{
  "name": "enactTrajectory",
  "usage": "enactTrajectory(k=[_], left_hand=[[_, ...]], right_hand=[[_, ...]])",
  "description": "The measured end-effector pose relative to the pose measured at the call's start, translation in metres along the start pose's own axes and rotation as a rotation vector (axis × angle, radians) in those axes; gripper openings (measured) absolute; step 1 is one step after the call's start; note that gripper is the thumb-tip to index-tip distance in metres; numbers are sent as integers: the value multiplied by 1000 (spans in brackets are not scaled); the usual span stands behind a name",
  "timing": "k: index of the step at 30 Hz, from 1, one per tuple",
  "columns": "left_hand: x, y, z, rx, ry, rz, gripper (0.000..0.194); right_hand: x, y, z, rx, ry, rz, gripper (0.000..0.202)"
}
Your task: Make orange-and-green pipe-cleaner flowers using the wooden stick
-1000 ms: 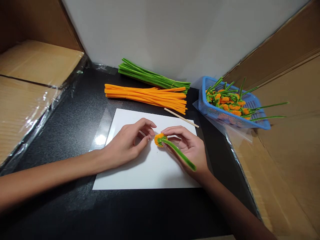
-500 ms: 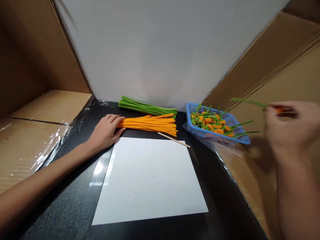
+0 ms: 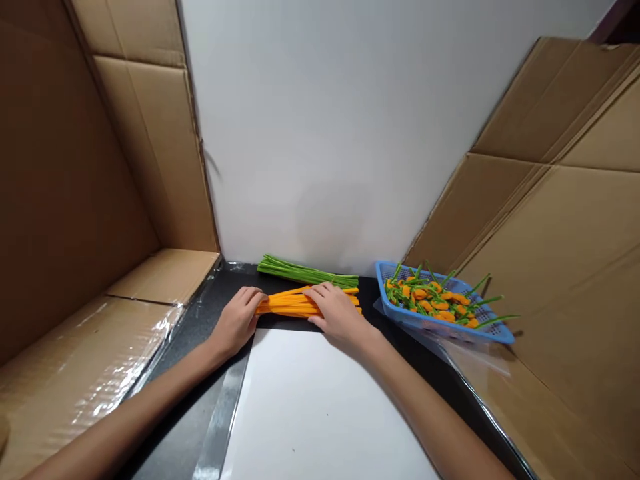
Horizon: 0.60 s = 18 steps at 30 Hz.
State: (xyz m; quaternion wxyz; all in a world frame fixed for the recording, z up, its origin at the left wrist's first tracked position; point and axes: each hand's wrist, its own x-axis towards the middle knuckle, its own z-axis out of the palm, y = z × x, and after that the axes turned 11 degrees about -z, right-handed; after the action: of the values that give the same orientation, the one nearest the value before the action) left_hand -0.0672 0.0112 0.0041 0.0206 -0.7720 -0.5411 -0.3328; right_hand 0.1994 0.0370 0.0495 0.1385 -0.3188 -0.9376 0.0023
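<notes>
A bundle of orange pipe cleaners (image 3: pixel 287 304) lies on the black table between my hands. My left hand (image 3: pixel 241 317) is closed round its left end. Over its right part, my right hand (image 3: pixel 336 312) grips the bundle from above. Just behind lies a bundle of green pipe cleaners (image 3: pixel 305 273), touched by neither hand. A sheet of white paper (image 3: pixel 320 407) is in front of the bundles, partly under my right forearm.
To the right stands a blue basket (image 3: pixel 425 321) with several orange and green pieces (image 3: pixel 440 305), some stems poking over its rim. A white wall (image 3: pixel 325 133) rises behind, with cardboard panels (image 3: pixel 145 133) on both sides.
My right hand has come from beyond the basket to the orange bundle and no longer holds the orange and green piece. My left hand stays at the bundle. The view has tilted up.
</notes>
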Motion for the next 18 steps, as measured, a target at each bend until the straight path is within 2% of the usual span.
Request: enactTrajectory(k=[2,4,5,7,10,14,16,18], left_hand=[[-2,2,-1,-35,74,51,40],[-1,4,-4,-47,141,129,39],[2,4,-7,-37,166,176,38],[9,5,-15,21,200,271,39],[24,5,-34,171,210,354,40],[37,-4,-55,248,193,287,42],[38,-11,-56,221,197,209,41],[36,-17,-48,178,196,106,41]], right_hand=[[10,0,8,29,31,-9,67],[16,2,13,65,69,-58,76],[19,3,15,79,83,-84,72],[26,4,15,83,93,-95,53],[40,7,5,12,61,-35,31],[52,23,-27,-151,-59,6,30],[51,36,-45,-243,-99,72,29],[45,49,-58,-320,-120,152,33]])
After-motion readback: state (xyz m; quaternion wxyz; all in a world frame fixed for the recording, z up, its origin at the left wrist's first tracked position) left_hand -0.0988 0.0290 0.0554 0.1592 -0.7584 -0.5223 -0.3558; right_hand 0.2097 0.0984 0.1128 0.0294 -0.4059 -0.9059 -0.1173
